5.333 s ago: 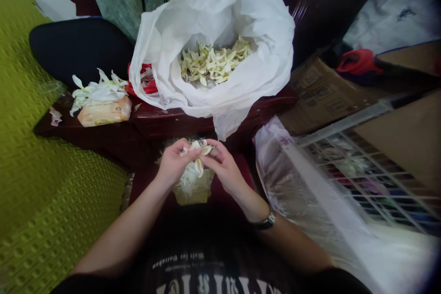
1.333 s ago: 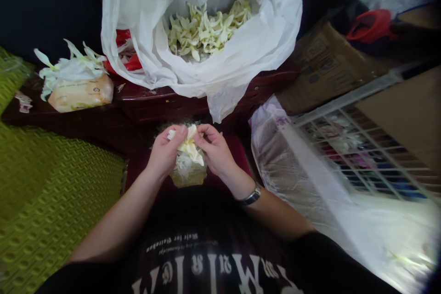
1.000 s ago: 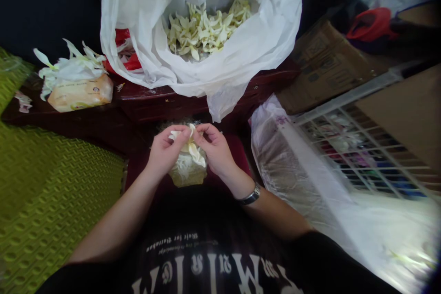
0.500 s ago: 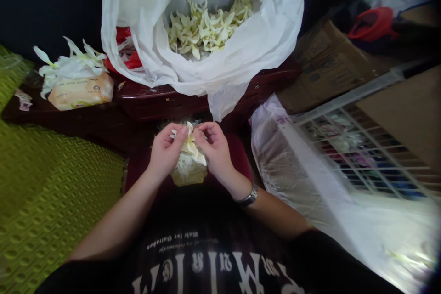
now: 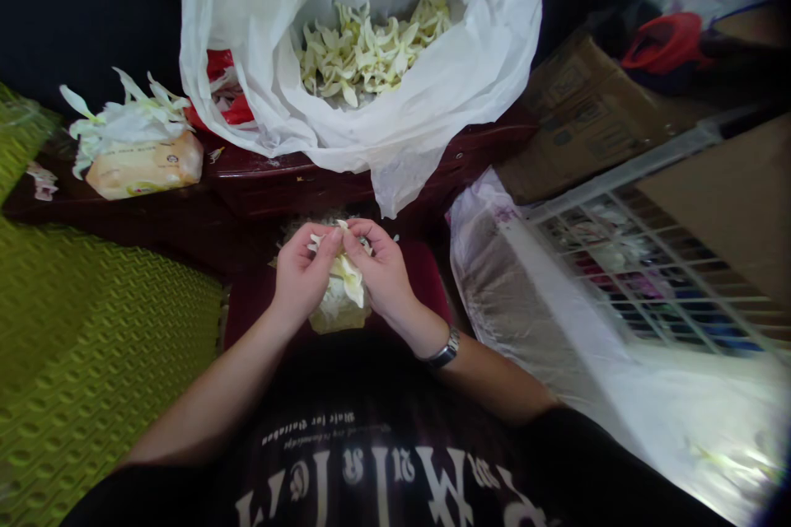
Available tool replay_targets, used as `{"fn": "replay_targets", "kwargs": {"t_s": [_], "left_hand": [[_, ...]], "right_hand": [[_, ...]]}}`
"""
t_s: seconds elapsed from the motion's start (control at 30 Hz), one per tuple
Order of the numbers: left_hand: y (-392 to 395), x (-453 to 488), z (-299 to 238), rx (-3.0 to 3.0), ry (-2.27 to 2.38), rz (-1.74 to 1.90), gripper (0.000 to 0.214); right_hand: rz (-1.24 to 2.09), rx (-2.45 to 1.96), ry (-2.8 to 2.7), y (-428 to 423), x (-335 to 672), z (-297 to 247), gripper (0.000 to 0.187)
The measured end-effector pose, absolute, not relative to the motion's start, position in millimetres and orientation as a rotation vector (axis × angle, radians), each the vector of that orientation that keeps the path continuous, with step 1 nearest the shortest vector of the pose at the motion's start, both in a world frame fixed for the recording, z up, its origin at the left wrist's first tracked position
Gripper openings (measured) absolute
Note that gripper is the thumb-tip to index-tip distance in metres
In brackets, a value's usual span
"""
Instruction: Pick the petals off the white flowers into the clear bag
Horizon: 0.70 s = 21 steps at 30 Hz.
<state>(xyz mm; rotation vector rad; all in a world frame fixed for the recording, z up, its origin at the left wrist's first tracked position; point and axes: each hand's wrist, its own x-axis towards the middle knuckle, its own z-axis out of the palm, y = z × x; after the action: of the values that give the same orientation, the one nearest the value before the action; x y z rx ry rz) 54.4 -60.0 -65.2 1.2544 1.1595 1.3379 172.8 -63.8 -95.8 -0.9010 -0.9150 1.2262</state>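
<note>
A cream-white flower [image 5: 348, 280] with long petals is held between my two hands, low in the middle of the view. My left hand [image 5: 302, 270] pinches it with thumb and fingertips. From the other side my right hand [image 5: 381, 265] grips its petals, the thumbs close together at the top. Fingers cover part of the flower. Below the hands stands a small yellowish container or pack [image 5: 339, 316] with white pieces in it, partly hidden. In front, a large white plastic bag [image 5: 346, 130] holds a heap of similar cream flowers [image 5: 371, 49].
The bag rests on a dark red table [image 5: 265, 185]. At its left is a printed pack [image 5: 148, 165] with white petals on top. A cardboard box [image 5: 581, 115], a white wire rack [image 5: 655, 280] and a plastic-wrapped bundle [image 5: 494, 263] are on the right; green textured matting [image 5: 105, 329] is on the left.
My right thumb and fingers have moved left and closed against the left fingertips on the flower. The flower's lower petals now hang further down. The things around stay put.
</note>
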Motion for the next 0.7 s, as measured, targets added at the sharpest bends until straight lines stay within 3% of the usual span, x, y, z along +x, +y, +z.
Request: {"fn": "replay_targets", "kwargs": {"t_s": [0.5,0.7], "left_hand": [[-20.1,22.7,-85.3,1.113,1.334,1.684,0.031],[-21.2,15.7,-66.0,0.902,1.193,1.504,0.033]], "right_hand": [[0.893,-0.863,-0.803,-62.7,187.1,-81.9,0.019],[1.062,-0.902,-0.866,-53.3,206.7,-73.7,0.025]]}}
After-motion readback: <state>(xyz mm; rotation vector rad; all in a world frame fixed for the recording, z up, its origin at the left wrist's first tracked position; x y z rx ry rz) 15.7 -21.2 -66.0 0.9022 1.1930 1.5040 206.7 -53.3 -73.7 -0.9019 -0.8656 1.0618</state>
